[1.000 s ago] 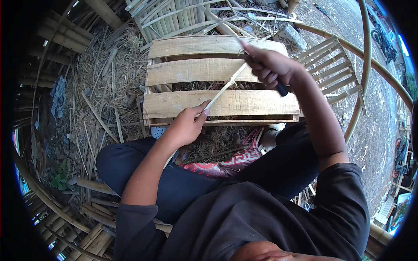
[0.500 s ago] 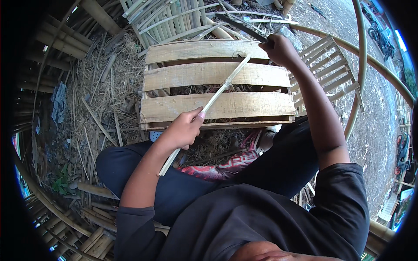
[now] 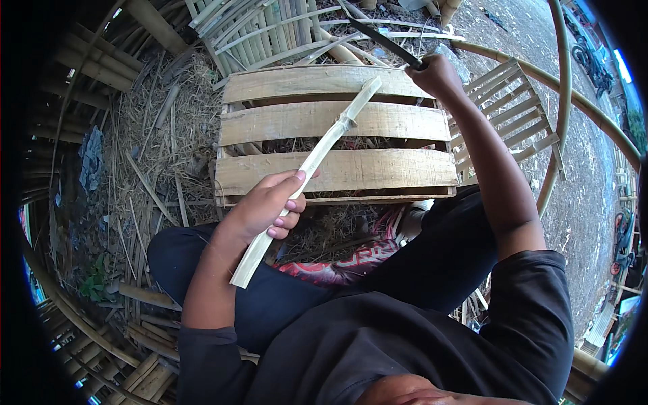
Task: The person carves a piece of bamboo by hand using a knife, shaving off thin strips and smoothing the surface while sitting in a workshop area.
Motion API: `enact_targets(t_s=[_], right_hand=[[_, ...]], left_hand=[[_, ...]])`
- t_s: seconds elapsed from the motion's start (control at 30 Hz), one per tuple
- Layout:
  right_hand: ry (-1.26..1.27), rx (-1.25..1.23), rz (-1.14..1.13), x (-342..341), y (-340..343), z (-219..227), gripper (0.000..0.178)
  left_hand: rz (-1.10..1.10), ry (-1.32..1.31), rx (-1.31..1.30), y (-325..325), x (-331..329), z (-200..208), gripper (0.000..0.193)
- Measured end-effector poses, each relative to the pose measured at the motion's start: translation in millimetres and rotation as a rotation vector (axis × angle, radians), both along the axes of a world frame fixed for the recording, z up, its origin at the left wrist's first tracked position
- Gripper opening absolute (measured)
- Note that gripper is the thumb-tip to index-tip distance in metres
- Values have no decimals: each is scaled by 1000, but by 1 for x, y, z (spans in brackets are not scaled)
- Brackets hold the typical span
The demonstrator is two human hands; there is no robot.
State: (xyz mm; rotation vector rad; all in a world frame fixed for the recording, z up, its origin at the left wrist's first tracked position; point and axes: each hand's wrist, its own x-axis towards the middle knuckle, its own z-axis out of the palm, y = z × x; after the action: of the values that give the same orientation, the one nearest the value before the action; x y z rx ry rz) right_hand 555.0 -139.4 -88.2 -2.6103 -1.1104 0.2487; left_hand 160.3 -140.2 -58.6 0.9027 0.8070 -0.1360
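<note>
My left hand is closed around a pale split bamboo strip, its fingers wrapped over the lower half. The strip slants up and to the right, above a slatted wooden crate, and has a raised node near its upper part. My right hand grips the handle of a long dark-bladed knife beyond the crate's far right corner. The blade points up and to the left, apart from the strip. Most of the handle is hidden in my fist.
Bundled bamboo strips lie at the far left beyond the crate. A slatted bamboo panel leans at the right beside curved bamboo poles. Dry shavings and offcuts cover the ground at left. My crossed legs sit close to the crate.
The bamboo strip has turned in my left hand, so its broad face now shows, and its lower end has come nearer. My right hand and the knife have shifted slightly right.
</note>
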Motion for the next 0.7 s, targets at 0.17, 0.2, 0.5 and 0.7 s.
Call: enact_targets(t_s=[0.17,0.2,0.5,0.7], right_hand=[[118,16,54,6,2,-3,36],[119,15,53,7,2,-5,36],[622,145,-10,-7,0,-9,60],[999,154,-121,-56,-3,-19,57]], left_hand=[[33,-14,4,3,0,7,51],[32,-14,3,3,1,9,51],[59,-10,20,1,15,21,47],[-8,-31,16,-5,28,24,45]])
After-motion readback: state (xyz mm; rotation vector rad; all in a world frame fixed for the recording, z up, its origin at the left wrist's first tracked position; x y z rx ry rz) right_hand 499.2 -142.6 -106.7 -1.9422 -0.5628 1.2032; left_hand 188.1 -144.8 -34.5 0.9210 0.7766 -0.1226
